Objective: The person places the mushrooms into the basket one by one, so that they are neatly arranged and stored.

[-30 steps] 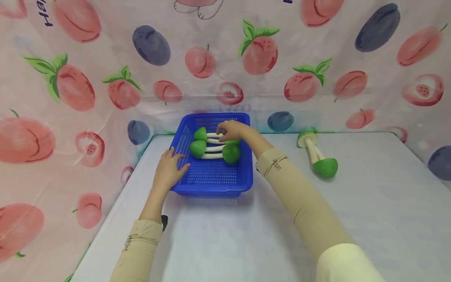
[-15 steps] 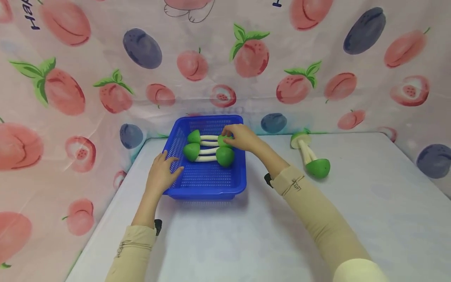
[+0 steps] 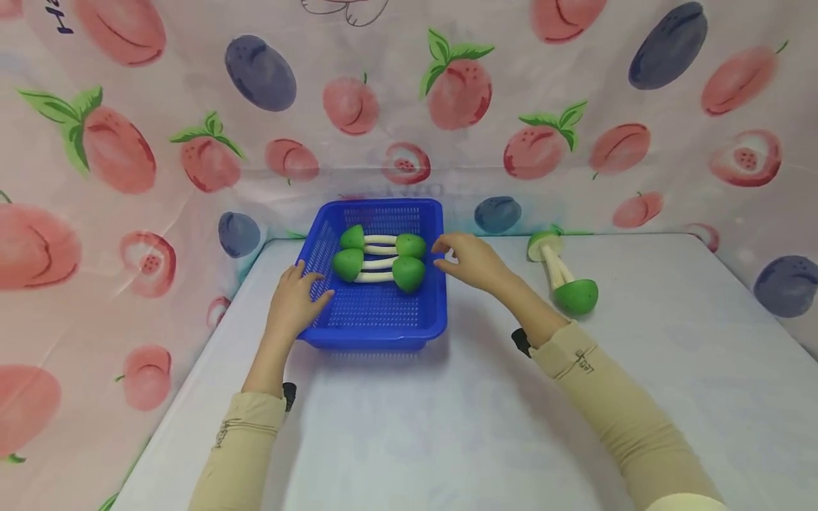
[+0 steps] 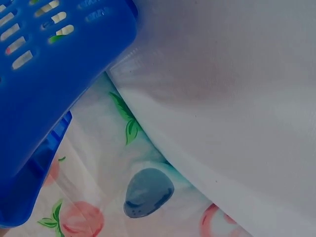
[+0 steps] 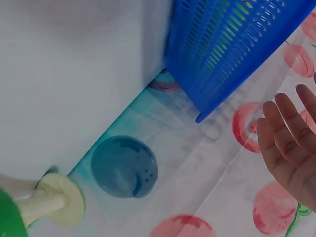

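Note:
A blue plastic basket (image 3: pixel 371 333) stands toward the back of the table. Inside it, several green domed caps (image 3: pixel 409 274) are joined by pale stalks (image 3: pixel 377 264), like double-ended toy mushrooms lying side by side. My left hand (image 3: pixel 294 301) rests at the basket's left rim, thumb and fingers spread; the left wrist view shows mostly the basket's outer wall (image 4: pixel 64 64). Just past the right rim is my right hand (image 3: pixel 476 261), holding nothing, its fingers loosely bent. The right wrist view shows this hand (image 5: pixel 294 148) beside the basket (image 5: pixel 232 54).
Another double-ended toy mushroom (image 3: pixel 562 277) lies on the white table (image 3: pixel 511 411), right of the basket. One of its ends (image 5: pixel 61 197) shows in the right wrist view. A fruit-printed cloth (image 3: pixel 396 142) hangs along the back and left edges.
My right hand has moved from over the toy mushrooms inside the basket to the right, past the rim, uncovering the back right cap. My left hand has stayed at the left rim.

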A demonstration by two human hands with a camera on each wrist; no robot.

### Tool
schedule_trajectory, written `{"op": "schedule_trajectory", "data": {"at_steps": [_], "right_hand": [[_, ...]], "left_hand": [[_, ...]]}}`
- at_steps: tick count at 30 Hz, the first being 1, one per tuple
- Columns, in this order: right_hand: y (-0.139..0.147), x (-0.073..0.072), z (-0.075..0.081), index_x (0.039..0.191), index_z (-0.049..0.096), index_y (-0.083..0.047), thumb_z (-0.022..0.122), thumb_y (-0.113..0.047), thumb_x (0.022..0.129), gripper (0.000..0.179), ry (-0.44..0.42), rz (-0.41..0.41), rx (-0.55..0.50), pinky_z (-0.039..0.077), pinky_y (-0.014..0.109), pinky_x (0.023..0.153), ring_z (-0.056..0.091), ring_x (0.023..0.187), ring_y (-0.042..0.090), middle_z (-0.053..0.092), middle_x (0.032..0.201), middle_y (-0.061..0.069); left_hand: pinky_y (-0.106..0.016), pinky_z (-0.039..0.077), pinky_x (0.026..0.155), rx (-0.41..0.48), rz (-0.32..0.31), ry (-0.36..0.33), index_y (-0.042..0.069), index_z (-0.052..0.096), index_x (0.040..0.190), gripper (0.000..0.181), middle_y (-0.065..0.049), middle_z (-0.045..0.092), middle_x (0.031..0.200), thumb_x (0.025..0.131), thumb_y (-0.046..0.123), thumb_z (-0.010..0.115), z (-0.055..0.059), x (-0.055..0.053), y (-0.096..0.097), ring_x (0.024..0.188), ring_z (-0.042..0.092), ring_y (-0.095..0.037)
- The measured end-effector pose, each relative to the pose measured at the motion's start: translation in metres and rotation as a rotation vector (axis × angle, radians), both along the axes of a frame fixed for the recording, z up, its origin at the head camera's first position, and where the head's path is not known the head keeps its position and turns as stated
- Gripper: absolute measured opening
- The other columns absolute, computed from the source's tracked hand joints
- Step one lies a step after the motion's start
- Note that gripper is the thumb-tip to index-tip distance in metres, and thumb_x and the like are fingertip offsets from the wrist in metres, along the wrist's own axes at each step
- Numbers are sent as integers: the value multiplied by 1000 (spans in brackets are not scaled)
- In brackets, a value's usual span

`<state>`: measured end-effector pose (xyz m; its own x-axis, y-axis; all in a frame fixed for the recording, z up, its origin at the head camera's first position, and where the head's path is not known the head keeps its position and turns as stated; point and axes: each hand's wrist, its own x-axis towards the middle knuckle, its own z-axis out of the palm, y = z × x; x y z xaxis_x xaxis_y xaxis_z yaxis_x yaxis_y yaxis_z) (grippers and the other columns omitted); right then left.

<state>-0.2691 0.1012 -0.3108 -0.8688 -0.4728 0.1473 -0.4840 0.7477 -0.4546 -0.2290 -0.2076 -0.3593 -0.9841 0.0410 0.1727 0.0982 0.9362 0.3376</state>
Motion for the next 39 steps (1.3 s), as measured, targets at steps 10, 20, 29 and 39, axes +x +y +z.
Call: {"op": "schedule_trajectory", "data": {"at_steps": [10,20,29,39], "right_hand": [[74,19,-14,110,62,0,62,-15,89,26,84,-42,105,53,47,84,61,100,33,66,107,18],[164,45,-34,111,60,6,61,-15,89,31,-27,-198,97,50,54,79,59,95,41,63,109,27],[188,36,-45,114,55,8,65,-16,87,38,14,-229,61,48,58,80,56,97,47,58,111,33],[193,23,-77,133,23,19,63,-35,88,81,-222,-348,89,46,62,79,51,96,53,39,115,47]], "left_hand": [[-62,22,111,-1,24,-27,-2,56,125,46,-33,28,148,91,29,58,-2,4,-14,138,21,-49],[-61,23,111,-16,-18,-20,-2,57,124,45,-34,29,146,90,29,60,-8,2,-12,137,24,-50],[-61,23,111,-1,-17,11,-2,58,123,45,-33,30,146,90,28,60,-2,-4,-12,137,24,-50],[-60,22,113,8,-3,0,-1,57,124,46,-31,29,148,91,30,60,1,-6,-8,139,22,-48]]}}
